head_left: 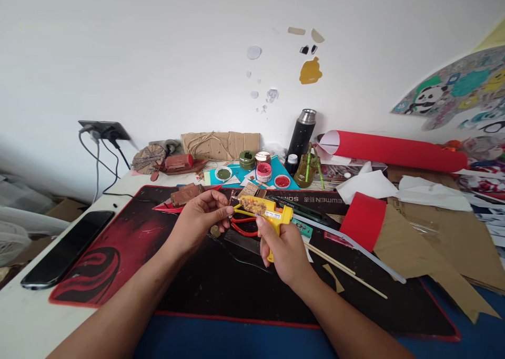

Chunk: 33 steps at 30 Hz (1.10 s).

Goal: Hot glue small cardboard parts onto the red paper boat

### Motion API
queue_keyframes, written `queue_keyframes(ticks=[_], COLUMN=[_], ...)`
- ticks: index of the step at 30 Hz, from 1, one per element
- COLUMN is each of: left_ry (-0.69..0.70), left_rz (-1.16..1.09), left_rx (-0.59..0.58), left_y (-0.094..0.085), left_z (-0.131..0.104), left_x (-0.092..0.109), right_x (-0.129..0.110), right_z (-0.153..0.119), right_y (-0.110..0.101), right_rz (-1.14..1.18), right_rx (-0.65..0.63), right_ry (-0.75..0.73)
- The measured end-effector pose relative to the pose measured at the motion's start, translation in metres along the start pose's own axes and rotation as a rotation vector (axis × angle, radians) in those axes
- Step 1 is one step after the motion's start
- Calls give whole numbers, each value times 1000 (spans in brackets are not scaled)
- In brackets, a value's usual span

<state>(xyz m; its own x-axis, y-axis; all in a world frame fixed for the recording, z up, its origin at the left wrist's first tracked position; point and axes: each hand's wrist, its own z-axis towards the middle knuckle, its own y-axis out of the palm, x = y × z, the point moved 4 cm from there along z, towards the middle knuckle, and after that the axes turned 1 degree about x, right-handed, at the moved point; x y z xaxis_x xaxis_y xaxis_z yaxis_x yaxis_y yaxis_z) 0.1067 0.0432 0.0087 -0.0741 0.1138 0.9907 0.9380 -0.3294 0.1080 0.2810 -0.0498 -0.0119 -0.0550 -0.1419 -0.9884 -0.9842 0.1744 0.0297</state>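
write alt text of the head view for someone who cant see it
The right hand holds a yellow glue gun, its nozzle close to the left hand, over a black and red mat. Behind are paint pots, a black flask and a red roll.

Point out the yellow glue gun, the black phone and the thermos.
Yellow glue gun (261, 207): head view, on its stained barrel.
Black phone (69, 249): head view, on the middle of its screen.
Thermos (302, 137): head view, on its black body, below the silver top.

left hand (202, 216): piece (231, 196) too small to tell | glue gun (252, 205): handle (270, 256) part-hidden | panda picture (467, 84): cut off right
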Motion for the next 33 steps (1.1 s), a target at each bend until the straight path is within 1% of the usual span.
queue_keyframes(ticks=[6, 24, 33], left_ry=[0, -20, -14], left_rz=[-24, -27, -41], left_rx=[2, -34, -21], left_y=[0, 1, 1], left_z=[0, -1, 0], left_x=[1, 0, 1], right_x=[-1, 0, 0], right_z=[-1, 2, 2], right_y=[1, -4, -1], right_rz=[-9, 13, 2], right_rx=[-15, 28, 1], right_ry=[-13, -35, -37])
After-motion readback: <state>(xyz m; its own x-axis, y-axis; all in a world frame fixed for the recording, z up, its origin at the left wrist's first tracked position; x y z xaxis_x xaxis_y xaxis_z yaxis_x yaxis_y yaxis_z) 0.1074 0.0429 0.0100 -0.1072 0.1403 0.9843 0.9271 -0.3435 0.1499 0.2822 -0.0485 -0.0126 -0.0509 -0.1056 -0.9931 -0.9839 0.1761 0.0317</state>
